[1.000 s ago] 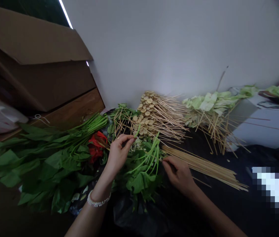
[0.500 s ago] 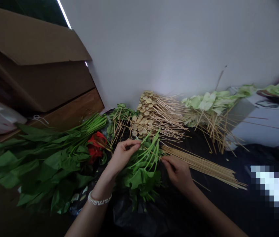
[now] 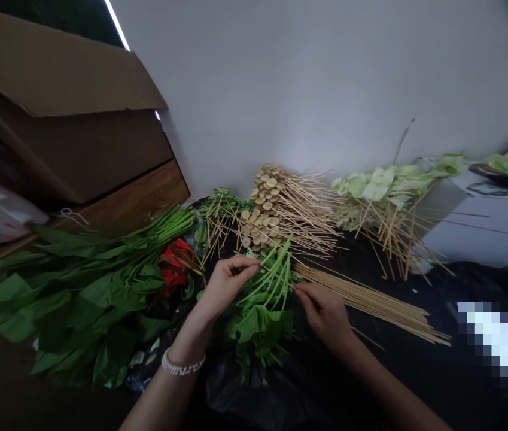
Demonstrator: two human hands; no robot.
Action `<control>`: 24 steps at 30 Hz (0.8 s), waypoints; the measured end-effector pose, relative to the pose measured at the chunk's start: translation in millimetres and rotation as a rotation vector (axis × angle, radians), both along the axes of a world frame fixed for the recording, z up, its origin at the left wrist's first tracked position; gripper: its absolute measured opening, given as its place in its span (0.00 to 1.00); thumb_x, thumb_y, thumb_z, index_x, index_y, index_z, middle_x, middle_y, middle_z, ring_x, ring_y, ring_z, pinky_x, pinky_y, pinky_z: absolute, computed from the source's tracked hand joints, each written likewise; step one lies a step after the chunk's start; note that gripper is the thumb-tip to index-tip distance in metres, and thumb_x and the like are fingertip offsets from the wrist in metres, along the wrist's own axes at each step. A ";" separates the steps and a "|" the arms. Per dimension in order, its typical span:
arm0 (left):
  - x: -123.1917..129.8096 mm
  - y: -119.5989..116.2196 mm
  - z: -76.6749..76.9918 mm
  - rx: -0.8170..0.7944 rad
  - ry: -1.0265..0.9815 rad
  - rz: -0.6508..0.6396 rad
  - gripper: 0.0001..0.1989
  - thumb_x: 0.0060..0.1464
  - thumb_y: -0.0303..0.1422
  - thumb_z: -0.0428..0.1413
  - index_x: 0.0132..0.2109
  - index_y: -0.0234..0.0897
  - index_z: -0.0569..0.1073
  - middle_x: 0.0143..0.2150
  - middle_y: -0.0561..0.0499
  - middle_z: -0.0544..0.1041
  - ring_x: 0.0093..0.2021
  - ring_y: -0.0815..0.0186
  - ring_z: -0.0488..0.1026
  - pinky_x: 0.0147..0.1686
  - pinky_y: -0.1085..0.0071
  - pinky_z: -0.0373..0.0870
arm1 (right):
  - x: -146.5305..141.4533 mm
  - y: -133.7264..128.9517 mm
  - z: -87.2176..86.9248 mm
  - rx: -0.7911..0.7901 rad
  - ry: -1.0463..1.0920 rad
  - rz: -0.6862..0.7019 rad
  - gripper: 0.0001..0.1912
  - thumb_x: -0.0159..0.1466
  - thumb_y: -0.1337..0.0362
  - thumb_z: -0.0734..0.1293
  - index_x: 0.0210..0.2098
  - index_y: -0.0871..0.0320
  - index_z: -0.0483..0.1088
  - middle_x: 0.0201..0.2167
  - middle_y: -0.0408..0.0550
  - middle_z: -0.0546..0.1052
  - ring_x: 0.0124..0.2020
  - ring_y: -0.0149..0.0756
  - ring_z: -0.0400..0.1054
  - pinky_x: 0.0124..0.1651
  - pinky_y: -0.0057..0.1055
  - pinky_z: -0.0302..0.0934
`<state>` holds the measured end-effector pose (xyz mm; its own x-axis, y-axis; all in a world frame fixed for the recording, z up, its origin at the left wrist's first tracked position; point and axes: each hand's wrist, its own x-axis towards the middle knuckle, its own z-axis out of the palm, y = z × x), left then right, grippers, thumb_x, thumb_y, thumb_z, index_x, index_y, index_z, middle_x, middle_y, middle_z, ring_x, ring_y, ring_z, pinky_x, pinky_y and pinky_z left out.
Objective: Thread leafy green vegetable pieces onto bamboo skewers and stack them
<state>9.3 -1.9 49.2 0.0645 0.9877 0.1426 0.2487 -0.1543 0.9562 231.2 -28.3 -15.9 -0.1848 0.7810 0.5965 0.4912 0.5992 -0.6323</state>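
My left hand (image 3: 231, 284), a pale bead bracelet on its wrist, pinches the end of a green stem between thumb and fingertips. That stem belongs to a small bunch of leafy greens (image 3: 258, 320) lying between my hands, leaves toward me. Close by on the right, my right hand (image 3: 325, 314) is closed in a pinch on a thin bamboo skewer (image 3: 368, 337). Its tip shows at my fingertips beside the stems, and its tail comes out behind the hand; the middle is hidden. A flat bundle of bare skewers (image 3: 379, 305) lies beyond my right hand.
Loose leafy greens (image 3: 78, 299) spread at left beside a red bag (image 3: 176, 269). Against the wall lie skewered greens (image 3: 222, 200), skewered pale round slices (image 3: 265, 209) and skewered pale leaves (image 3: 377, 184). A cardboard box (image 3: 69, 137) stands back left. Black plastic (image 3: 245, 392) covers the surface.
My left fingertips have moved slightly right along the stems. My right hand and the bunch stay nearly where they were.
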 end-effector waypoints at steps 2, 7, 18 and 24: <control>0.3 -0.2 -0.1 0.012 0.001 0.000 0.08 0.50 0.35 0.61 0.36 0.37 0.82 0.37 0.47 0.80 0.38 0.63 0.75 0.42 0.69 0.69 | 0.2 0.2 -0.9 0.004 -0.008 -0.004 0.10 0.67 0.65 0.60 0.38 0.57 0.74 0.33 0.49 0.79 0.35 0.37 0.75 0.38 0.31 0.69; 0.7 -0.3 -0.8 0.030 0.002 -0.008 0.08 0.50 0.34 0.61 0.36 0.36 0.82 0.36 0.47 0.80 0.37 0.64 0.75 0.41 0.69 0.69 | 1.0 1.0 -3.3 0.013 -0.024 0.008 0.09 0.67 0.66 0.61 0.39 0.57 0.73 0.34 0.49 0.79 0.35 0.36 0.75 0.38 0.31 0.69; 0.1 0.7 -2.3 0.005 0.034 0.014 0.08 0.46 0.36 0.63 0.31 0.35 0.82 0.31 0.47 0.77 0.33 0.65 0.73 0.35 0.70 0.69 | -1.1 -0.1 -8.1 0.039 -0.034 -0.001 0.10 0.67 0.66 0.60 0.40 0.56 0.74 0.33 0.48 0.79 0.34 0.36 0.75 0.38 0.31 0.69; 1.2 1.0 -1.4 -0.089 -0.003 -0.023 0.10 0.44 0.38 0.64 0.31 0.35 0.81 0.31 0.48 0.77 0.31 0.65 0.73 0.32 0.71 0.69 | -1.6 -0.6 -10.3 0.052 -0.040 0.012 0.11 0.67 0.66 0.60 0.41 0.56 0.74 0.33 0.48 0.79 0.34 0.35 0.75 0.37 0.30 0.69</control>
